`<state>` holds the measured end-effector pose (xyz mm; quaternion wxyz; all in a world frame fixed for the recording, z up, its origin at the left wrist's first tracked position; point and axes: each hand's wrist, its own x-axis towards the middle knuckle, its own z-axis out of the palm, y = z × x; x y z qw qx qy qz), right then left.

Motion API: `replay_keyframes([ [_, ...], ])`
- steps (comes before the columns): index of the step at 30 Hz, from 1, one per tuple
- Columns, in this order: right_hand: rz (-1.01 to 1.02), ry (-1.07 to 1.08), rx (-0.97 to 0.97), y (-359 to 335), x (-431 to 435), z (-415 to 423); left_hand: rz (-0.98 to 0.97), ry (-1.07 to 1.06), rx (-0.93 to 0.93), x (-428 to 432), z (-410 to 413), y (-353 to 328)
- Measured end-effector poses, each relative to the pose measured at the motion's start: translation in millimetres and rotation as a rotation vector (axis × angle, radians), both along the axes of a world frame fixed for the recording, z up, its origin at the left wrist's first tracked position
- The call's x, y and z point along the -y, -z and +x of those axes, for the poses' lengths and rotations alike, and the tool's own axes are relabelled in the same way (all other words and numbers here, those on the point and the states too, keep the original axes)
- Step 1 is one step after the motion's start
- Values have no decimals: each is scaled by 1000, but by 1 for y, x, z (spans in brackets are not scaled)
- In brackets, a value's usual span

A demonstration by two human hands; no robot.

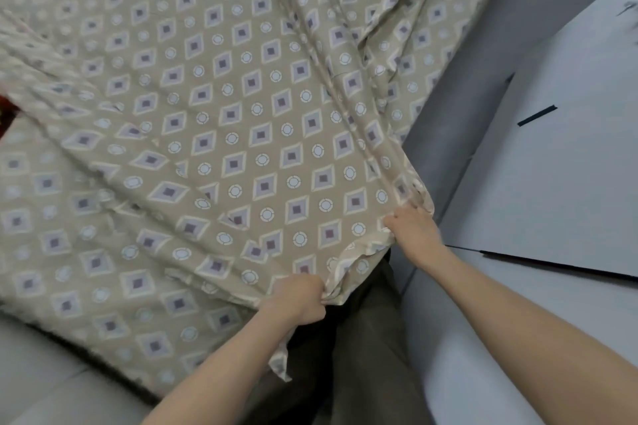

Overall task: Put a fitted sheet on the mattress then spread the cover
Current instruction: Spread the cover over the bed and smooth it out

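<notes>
Beige patterned sheet (221, 134) bunched in both hands (359, 266).

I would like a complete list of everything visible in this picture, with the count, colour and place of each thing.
sheet: one, beige with lilac diamonds and white circles, wrinkled, covering most of the view
red thing: one, red, left edge, mostly hidden under the sheet; cannot tell what it is
white board: at least one, pale grey-white, right side
floor: grey, bottom left and right
trousers: one pair, dark olive, bottom centre
left hand: one, grips the sheet's near edge, bottom centre
right hand: one, grips the same edge, further right
</notes>
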<state>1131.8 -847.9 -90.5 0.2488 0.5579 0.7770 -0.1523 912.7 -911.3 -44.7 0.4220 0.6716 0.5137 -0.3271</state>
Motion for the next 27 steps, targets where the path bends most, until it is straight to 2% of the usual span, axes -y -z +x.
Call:
replay_keyframes([
  [10, -88, -17, 91, 58, 2, -2, -40, -119, 60, 14, 2, 59],
  [16, -62, -16, 121, 86, 0, -6, -24, -102, 93, 20, 11, 75],
  [23, -104, -75, 203, 104, 1, -21, 42, 153, 25, 28, 13, 94],
  [27, -230, -52, 266, 107, -6, -24, -10, 220, -26, 24, 28, 99],
])
